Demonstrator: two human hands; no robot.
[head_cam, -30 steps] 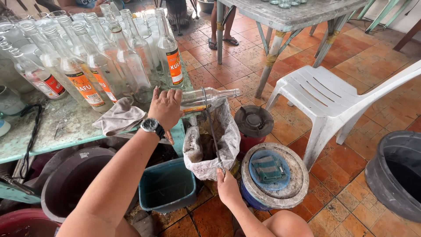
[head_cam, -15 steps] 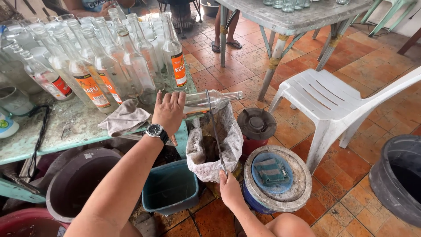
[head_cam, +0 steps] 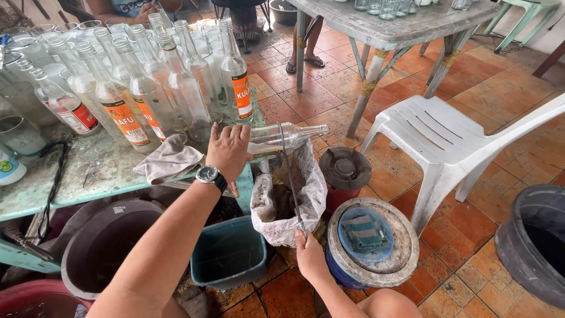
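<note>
My left hand [head_cam: 228, 152], with a black wristwatch, presses a clear glass bottle [head_cam: 288, 135] lying on its side at the edge of the green table [head_cam: 88, 176]; its neck points right, over a white sack [head_cam: 291, 194]. A thin cord [head_cam: 291, 176] loops around the bottle and runs down to my right hand [head_cam: 309, 253], which grips its lower end above the floor, beside the sack. A grey rag [head_cam: 170, 162] lies just left of my left hand.
Several clear bottles [head_cam: 176, 88], some with orange labels, crowd the table. Below stand a teal bin [head_cam: 229, 253], a dark tub [head_cam: 100, 247] and a round lidded pail [head_cam: 368, 241]. A white plastic chair [head_cam: 459, 141], a grey table [head_cam: 400, 29] and another person's feet [head_cam: 306, 59] lie beyond.
The view has shifted slightly. My left hand stays on the lying bottle and my right hand stays low on the cord; their grip looks unchanged.
</note>
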